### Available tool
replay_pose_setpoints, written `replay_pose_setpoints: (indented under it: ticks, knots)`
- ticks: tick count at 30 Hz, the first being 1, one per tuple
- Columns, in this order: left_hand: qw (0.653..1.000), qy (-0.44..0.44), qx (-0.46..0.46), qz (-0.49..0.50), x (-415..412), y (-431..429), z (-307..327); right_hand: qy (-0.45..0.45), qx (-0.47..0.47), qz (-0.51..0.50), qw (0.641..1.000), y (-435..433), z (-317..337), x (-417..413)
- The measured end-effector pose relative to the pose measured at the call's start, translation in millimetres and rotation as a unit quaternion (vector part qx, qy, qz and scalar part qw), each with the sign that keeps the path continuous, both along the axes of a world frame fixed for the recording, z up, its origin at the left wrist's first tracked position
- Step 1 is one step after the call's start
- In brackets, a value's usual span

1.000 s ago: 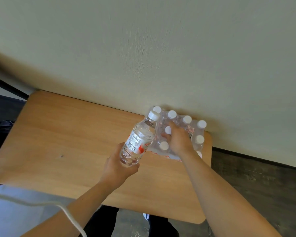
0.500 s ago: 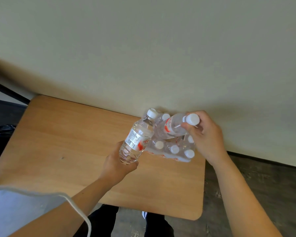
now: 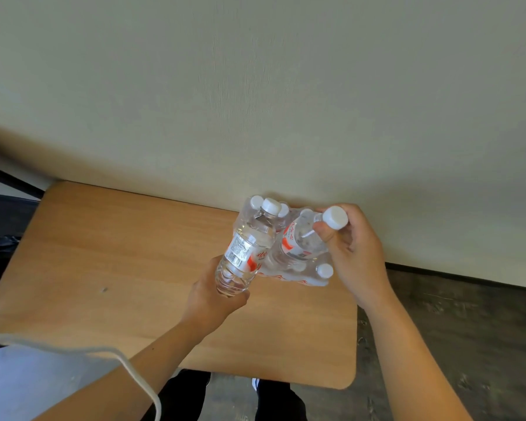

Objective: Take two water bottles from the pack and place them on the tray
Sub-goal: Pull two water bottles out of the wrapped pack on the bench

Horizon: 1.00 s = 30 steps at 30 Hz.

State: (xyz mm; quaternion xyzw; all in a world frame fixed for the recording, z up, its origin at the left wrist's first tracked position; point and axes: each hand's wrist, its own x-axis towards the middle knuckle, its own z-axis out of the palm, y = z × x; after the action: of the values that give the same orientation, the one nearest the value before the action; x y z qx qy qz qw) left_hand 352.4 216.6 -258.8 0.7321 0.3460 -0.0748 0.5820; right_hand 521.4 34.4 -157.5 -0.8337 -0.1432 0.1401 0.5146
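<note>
My left hand grips the base of a clear water bottle with a white cap and a red-and-white label, tilted up to the right above the table. My right hand holds a second water bottle by its neck, just below the white cap, lifted and slanted over the pack. The shrink-wrapped pack of white-capped bottles rests at the table's far right corner against the wall, partly hidden behind both bottles. No tray is in view.
The wooden table runs left of the pack, with rounded corners and a small dark speck on it. A pale wall rises right behind. Dark floor lies to the right. A white cord crosses my left forearm.
My right hand went from resting on the pack to pulling a second bottle out by its neck and lifting it. The left hand kept its bottle nearly still.
</note>
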Motion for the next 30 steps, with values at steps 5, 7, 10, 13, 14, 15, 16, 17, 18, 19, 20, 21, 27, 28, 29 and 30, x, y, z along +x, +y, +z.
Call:
replay_pose_setpoints:
  ticks: [5,7,10,13,14,15,16,17,18,19,20,21,27,28,29,30]
  knots:
    - [1.000,0.001,0.002,0.014,-6,-2,-5,0.044,0.071,0.000,0.997,16,-16,2]
    - [1.000,0.005,0.000,0.024,-9,-2,-10,0.072,0.069,-0.013,0.995,23,-27,0]
    - [0.999,0.009,-0.002,0.043,-14,-3,-16,0.119,0.066,-0.032,0.990,29,-50,-4]
    - [0.998,0.007,-0.007,0.059,-16,-5,-20,0.146,0.066,0.008,0.987,36,-73,-9]
    - [0.998,0.006,-0.009,0.063,-16,-6,-20,0.147,0.062,0.022,0.987,37,-80,-11]
    - [0.998,0.005,-0.010,0.066,-16,-6,-20,0.153,0.058,0.030,0.986,38,-86,-13]
    - [0.998,0.004,-0.013,0.068,-16,-6,-20,0.161,0.055,0.030,0.985,39,-89,-14]
    - [0.997,0.004,-0.016,0.070,-16,-7,-19,0.168,0.052,0.026,0.984,41,-91,-15]
    - [0.997,0.005,-0.020,0.073,-15,-8,-17,0.172,0.050,0.021,0.984,42,-91,-15]
    - [0.997,0.004,-0.023,0.075,-15,-9,-15,0.175,0.051,0.015,0.983,44,-90,-13]
    - [0.997,0.002,-0.025,0.079,-14,-10,-12,0.175,0.052,0.011,0.983,46,-88,-12]
    - [0.996,-0.001,-0.026,0.084,-14,-11,-8,0.174,0.053,0.009,0.983,47,-87,-10]
    - [0.990,-0.033,-0.020,0.132,-12,-14,25,0.173,0.056,0.052,0.982,46,-62,-17]
    - [0.989,-0.035,-0.017,0.143,-14,-13,33,0.180,0.055,0.061,0.980,46,-55,-20]
    - [0.987,-0.039,-0.016,0.154,-16,-12,41,0.187,0.056,0.072,0.978,46,-48,-24]
    - [0.985,-0.044,-0.018,0.165,-20,-11,49,0.194,0.057,0.084,0.976,47,-42,-28]
